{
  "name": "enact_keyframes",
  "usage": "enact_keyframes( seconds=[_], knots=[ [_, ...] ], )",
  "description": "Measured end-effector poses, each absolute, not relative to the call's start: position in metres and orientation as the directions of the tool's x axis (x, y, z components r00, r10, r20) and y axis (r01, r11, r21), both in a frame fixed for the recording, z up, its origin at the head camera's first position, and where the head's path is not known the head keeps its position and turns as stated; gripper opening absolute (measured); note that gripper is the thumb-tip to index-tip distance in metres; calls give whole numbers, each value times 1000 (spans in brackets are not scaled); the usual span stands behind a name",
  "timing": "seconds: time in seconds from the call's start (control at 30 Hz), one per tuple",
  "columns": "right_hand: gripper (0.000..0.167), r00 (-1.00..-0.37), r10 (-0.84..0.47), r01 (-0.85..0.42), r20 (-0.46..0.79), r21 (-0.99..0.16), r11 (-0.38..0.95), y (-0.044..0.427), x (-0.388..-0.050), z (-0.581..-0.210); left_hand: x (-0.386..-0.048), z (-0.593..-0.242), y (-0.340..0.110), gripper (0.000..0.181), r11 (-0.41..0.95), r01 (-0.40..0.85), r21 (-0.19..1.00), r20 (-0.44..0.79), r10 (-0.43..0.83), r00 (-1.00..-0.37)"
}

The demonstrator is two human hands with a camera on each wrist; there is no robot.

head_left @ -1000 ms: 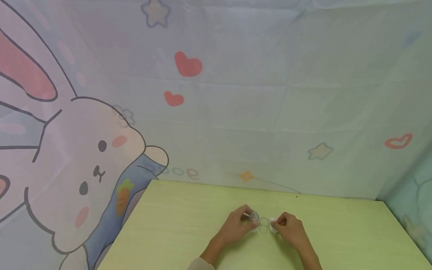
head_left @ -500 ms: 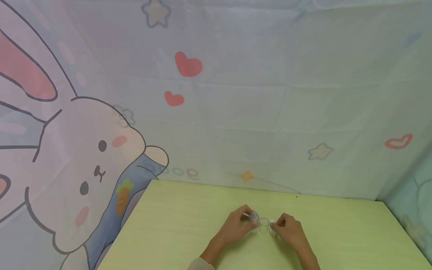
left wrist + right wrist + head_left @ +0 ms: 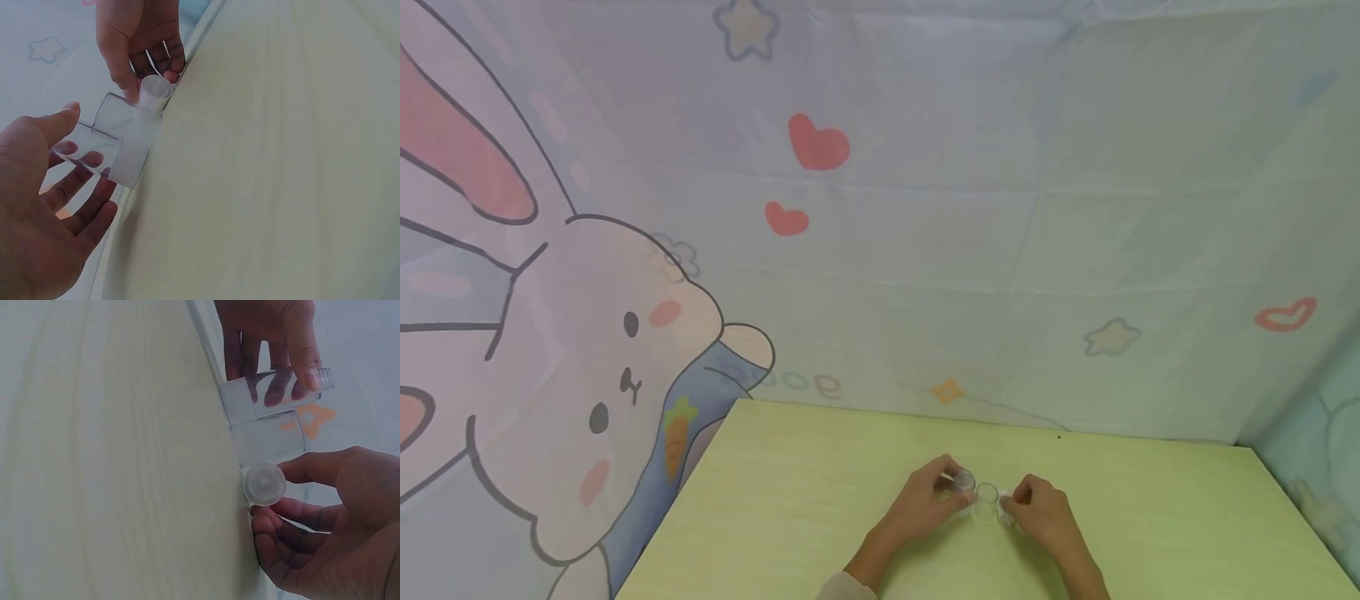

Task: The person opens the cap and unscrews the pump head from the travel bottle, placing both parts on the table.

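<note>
My left hand (image 3: 928,500) grips a small clear bottle (image 3: 239,400) upright on the table, its threaded neck bare in the right wrist view. Right beside the bottle stands a clear open-topped cylinder (image 3: 265,439), like a cup or cover, which neither hand holds. On its other side, my right hand (image 3: 1043,510) pinches a small whitish translucent cap (image 3: 264,485) between thumb and fingers. This cap lies on its side at the table surface, one round end facing the right wrist camera. From the left wrist, its opposite end (image 3: 156,91) looks hollow.
Pale yellow wood-grain table (image 3: 805,467) spreads around both hands. A printed cloth (image 3: 925,250) with a rabbit, hearts and stars hangs behind it and at the left. A tiny dark speck (image 3: 1059,437) sits near the table's back edge.
My right hand has shifted very slightly left with the cap, toward the cylinder. The left hand, bottle and cylinder stay where they were. The cloth at the left has moved a little to the right.
</note>
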State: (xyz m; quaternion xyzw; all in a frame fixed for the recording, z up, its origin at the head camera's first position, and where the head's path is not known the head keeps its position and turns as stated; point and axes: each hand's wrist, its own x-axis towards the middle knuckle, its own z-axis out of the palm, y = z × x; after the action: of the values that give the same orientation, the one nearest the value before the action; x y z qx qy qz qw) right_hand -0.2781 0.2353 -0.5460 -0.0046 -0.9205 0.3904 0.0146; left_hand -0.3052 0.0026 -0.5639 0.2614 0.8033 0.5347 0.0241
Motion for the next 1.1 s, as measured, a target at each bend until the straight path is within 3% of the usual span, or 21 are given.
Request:
enact_keyframes(
  seconds=[1.1],
  knots=[
    [18, -1000, 2, -13, 20, -720, 694, 242, -275, -537, -304, -562, 1, 25, 311, 378, 872, 220, 441, -870]
  ],
)
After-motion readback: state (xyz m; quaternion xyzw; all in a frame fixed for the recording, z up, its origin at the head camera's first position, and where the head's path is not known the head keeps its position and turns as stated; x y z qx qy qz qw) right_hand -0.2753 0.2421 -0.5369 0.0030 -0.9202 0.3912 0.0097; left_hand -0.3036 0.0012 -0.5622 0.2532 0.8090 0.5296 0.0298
